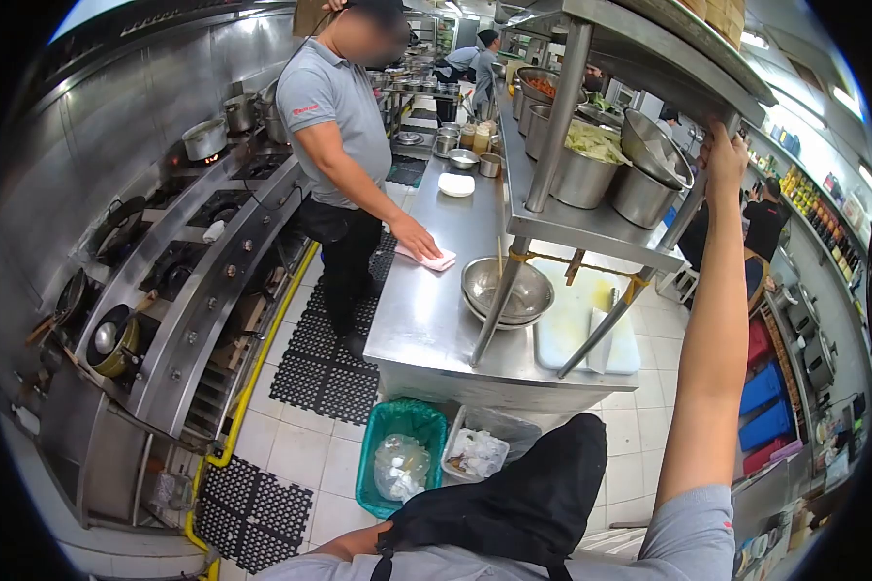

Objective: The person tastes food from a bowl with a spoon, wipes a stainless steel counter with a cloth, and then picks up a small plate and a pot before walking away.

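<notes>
My right hand [726,153] is raised at the upper right, its fingers wrapped around a metal post [689,201] of the steel shelf [639,254]. Beside it on the shelf are a pot with a tilted steel bowl [649,145] on top and a steel pot [584,179] of chopped pale green vegetables. Only a bit of my left forearm [358,542] shows at the bottom; the hand itself is hidden behind my black apron [513,484]. Under the shelf, nested steel bowls [507,290] stand on the counter near a white cutting board [562,339] with a knife [599,339].
A co-worker in a grey shirt presses a pink cloth [426,258] on the steel counter [407,324]. Stoves [194,252] line the left wall. A green-lined bin [368,474] and a white container [475,453] stand before the counter. Black mats [252,508] lie on the floor.
</notes>
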Demonstrator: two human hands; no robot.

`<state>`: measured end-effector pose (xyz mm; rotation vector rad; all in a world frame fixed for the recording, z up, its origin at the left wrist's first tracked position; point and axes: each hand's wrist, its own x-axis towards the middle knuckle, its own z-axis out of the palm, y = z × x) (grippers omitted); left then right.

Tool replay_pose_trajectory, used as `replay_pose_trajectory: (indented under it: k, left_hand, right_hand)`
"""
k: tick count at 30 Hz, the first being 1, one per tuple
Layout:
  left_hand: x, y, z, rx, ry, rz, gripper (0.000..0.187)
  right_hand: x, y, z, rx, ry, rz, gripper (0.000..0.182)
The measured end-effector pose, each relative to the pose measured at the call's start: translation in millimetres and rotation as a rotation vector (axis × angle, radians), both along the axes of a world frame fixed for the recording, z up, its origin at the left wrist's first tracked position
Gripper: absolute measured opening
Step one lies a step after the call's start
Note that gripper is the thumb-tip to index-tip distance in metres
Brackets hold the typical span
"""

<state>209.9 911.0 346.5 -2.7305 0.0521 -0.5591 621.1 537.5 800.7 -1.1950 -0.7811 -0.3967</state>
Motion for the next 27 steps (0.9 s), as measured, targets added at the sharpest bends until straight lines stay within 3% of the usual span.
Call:
replay_pose_trajectory:
  k: [12, 27]
  left_hand:
    - [-15.2, 14.8, 32.4, 0.095, 0.114, -0.011, 0.023]
    - [3.7, -10.4, -34.1, -0.022, 0.069, -0.026, 0.022]
  right_hand:
    - [-4.6, -1.8, -2.5, 0.009, -0.018, 0.029, 0.026]
    - [-15.5, 1.0, 0.2, 0.0, 0.037, -0.018, 0.017]
